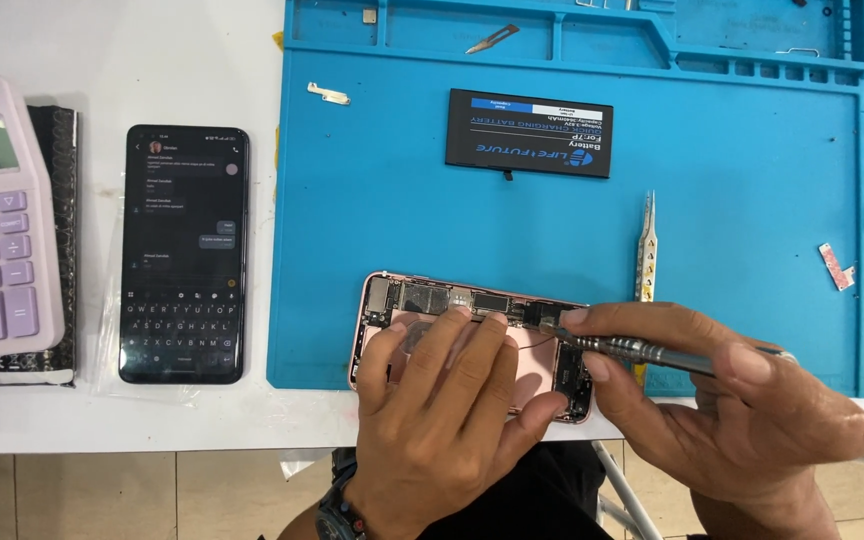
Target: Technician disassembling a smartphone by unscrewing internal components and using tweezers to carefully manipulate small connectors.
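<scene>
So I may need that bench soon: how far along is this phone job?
Done: opened phone has its screen off, battery lying apart on the mat. In hand: left hand steadies it, right hand works a screwdriver inside. Left: battery and screen not fitted.

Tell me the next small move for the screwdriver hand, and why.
Probably keep the right hand steady and turn the screwdriver in place. Its tip sits on the upper board area of the opened phone, while the left hand presses the phone flat on the blue mat.
</scene>
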